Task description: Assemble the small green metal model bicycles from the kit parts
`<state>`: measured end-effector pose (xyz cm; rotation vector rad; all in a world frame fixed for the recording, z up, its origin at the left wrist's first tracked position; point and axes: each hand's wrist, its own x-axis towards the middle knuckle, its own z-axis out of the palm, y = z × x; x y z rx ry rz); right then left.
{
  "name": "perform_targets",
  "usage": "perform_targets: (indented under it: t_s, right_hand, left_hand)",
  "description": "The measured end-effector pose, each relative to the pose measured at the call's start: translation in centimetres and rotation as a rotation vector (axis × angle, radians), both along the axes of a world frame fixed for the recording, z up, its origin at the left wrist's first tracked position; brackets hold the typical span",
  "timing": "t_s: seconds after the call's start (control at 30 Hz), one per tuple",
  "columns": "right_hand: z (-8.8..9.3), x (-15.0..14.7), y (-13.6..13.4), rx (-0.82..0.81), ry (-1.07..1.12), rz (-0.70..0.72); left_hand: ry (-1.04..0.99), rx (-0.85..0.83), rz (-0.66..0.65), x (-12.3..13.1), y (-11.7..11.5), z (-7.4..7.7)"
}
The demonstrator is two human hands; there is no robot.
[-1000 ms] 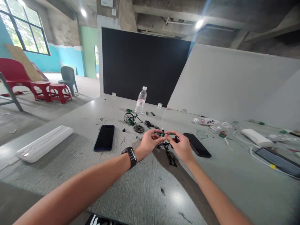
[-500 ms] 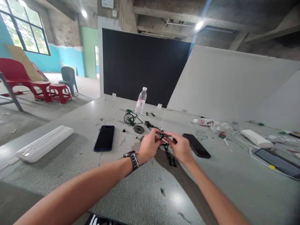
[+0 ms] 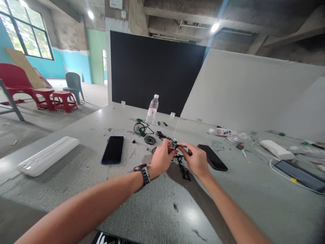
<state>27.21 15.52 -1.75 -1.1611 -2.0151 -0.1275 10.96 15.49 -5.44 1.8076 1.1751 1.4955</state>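
Observation:
My left hand (image 3: 160, 159) and my right hand (image 3: 195, 160) meet above the grey table (image 3: 142, 203), fingertips pinched together on a small green and black model part (image 3: 175, 146). A watch sits on my left wrist. Below the hands lie black frame pieces (image 3: 185, 169) on the table. A partly built green model bicycle (image 3: 141, 128) stands further back, with a loose black wheel (image 3: 150, 139) beside it.
A dark phone (image 3: 113, 149) lies left of my hands and another phone (image 3: 212, 161) to the right. A water bottle (image 3: 152, 109) stands behind. A white case (image 3: 45, 156) rests at left; cables, a tablet (image 3: 299, 174) and small parts lie at right.
My left hand rolled so the watch face turned sideways and slid slightly right. Both hands stay pinched on the small part.

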Motion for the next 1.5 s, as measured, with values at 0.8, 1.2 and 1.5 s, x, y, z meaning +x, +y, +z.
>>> perform_targets:
  t_s: [0.8,1.2,1.5]
  right_hand:
    - [0.7,-0.5,-0.5,-0.030,0.200,-0.038]
    - [0.3,-0.4,0.1,-0.009,0.192,-0.026]
    - [-0.1,-0.2,0.2,-0.117,0.189,-0.083]
  left_hand:
    - [-0.058,-0.114,-0.075,-0.2,0.8,0.8]
    - [-0.080,-0.151,-0.094,-0.3,0.5,1.2]
    - [-0.112,-0.158,-0.097,-0.3,0.6,1.2]
